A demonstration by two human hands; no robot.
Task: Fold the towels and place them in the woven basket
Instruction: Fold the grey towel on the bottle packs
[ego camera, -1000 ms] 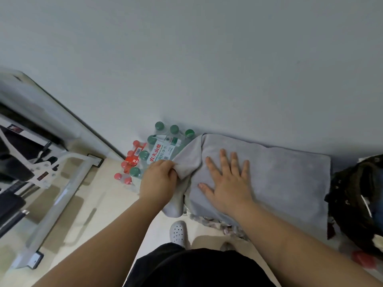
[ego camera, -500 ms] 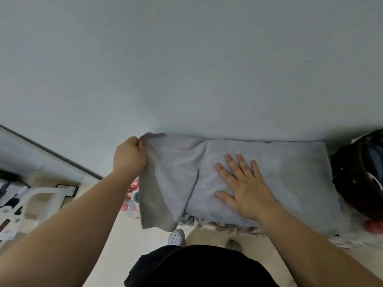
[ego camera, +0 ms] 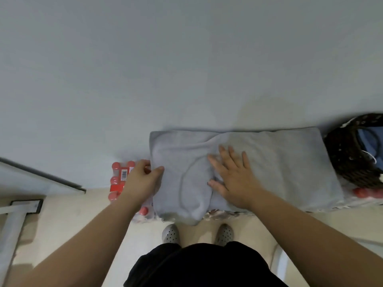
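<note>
A grey towel point(ego camera: 269, 162) lies spread along a narrow surface against the wall, its left part wrinkled and hanging over the front edge. My right hand point(ego camera: 230, 179) presses flat on the towel's middle with fingers spread. My left hand point(ego camera: 143, 181) is at the towel's left edge, thumb on the cloth and fingers curled at the hem. The dark woven basket point(ego camera: 350, 160) stands at the right end, touching the towel, with blue cloth inside.
A pack of red-capped bottles point(ego camera: 120, 179) stands on the floor left of the towel. More red caps point(ego camera: 364, 192) show below the basket. A white metal frame point(ego camera: 18, 216) lies at the far left. My grey shoes point(ego camera: 170, 234) are below the towel.
My left hand carried the towel's left end up to the wall and laid it down flat; it now sits lower at the left edge. The right hand stayed pressing.
</note>
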